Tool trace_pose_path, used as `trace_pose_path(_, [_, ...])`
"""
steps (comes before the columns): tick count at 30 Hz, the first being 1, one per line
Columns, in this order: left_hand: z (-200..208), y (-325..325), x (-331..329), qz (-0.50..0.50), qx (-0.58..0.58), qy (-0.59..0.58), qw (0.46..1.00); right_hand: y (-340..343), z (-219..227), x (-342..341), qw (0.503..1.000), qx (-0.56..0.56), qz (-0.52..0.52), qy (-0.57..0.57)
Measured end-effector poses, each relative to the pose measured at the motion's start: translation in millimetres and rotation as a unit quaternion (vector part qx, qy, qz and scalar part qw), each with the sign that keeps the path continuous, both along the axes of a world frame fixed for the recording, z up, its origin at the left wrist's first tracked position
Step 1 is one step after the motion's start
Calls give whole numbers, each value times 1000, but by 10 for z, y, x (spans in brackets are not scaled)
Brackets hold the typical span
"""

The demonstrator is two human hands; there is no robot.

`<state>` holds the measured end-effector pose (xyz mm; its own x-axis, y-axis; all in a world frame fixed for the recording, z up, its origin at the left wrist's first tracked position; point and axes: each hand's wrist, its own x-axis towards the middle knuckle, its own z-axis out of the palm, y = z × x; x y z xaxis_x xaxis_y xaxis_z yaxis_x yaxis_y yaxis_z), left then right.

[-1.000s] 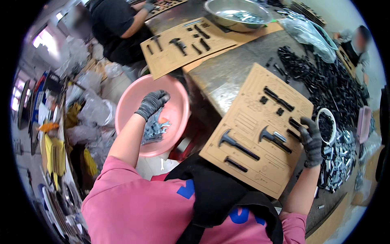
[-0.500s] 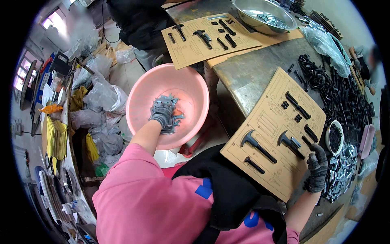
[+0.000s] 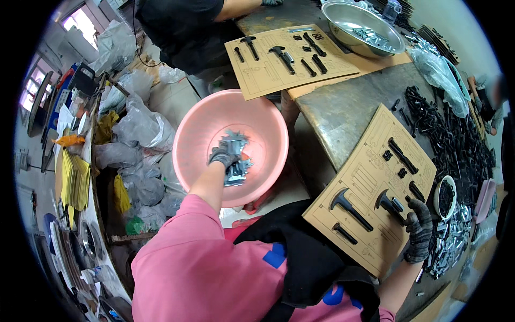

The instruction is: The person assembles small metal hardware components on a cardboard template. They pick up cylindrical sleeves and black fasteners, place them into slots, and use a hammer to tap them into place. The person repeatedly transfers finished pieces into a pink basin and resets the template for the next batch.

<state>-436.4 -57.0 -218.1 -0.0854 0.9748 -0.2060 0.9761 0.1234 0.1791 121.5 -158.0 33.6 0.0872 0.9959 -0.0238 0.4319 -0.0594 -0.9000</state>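
The worktop (image 3: 343, 102) is running wide across the right side here, and a great heap of black metal pieces (image 3: 456, 134) is spreading over its far right. Down on the left, the pink basin (image 3: 272, 129) is sitting below the worktop's edge, and the near cardboard panel (image 3: 357, 167) is jutting past that edge toward the person. The far cardboard panel (image 3: 252, 78) is lying beyond the basin, with the steel bowl (image 3: 338, 24) standing just behind it. Now the hands, both wearing grey knitted gloves! The left hand (image 3: 222, 155) is resting down inside the basin, right on the grey wrenches (image 3: 236, 140), fingers bending among them; whether it is gripping one, we cannot tell. The right hand (image 3: 418, 231) is curling its fingers loosely at the right edge of the near panel, and whether those fingertips are pinching anything isn't showing clearly. On that panel, two T-shaped black tools are lying handle-down, a long black rod (image 3: 402, 155) is stretching above them, a silver cylinder (image 3: 397, 204) is shining beside the right-hand tool, and two small black pieces are sitting near the long rod.
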Motion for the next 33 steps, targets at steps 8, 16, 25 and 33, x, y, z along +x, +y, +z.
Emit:
trace_pose_path(8, [693, -8, 779, 36, -128, -190, 973, 68, -39, -47, 999, -8, 39, 23])
trace_pose_path(16, [210, -147, -221, 151, 0, -123, 981, -50, 90, -12, 1000, -10, 11, -5])
trace_pose_path(25, [-437, -585, -480, 337, -165, -173, 911, -32, 57, -22, 1000, 0, 21, 4])
trace_pose_path(33, [-551, -619, -211, 250, -113, -240, 931, -37, 70, -48, 1000, 3, 31, 1])
